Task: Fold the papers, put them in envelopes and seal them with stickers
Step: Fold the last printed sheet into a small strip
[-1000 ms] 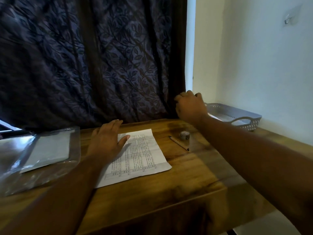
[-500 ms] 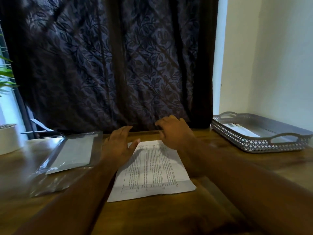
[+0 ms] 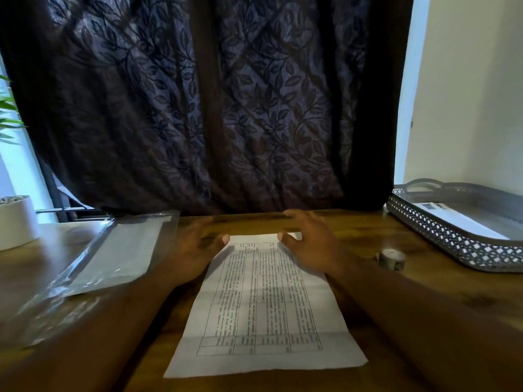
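1 printed sheet (image 3: 263, 304) lies flat on wooden table (image 3: 362, 230), centre. L hand (image 3: 195, 250) & R hand (image 3: 308, 244) sit at its 2 far corners, fingers spread loose, thumbs touching the edge, gripping nothing.

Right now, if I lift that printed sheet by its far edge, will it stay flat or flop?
Likely floppy: the printed sheet is one thin page lying flat, so its near end should sag. It looks very light and could slide on the smooth wooden table if pushed from one side.
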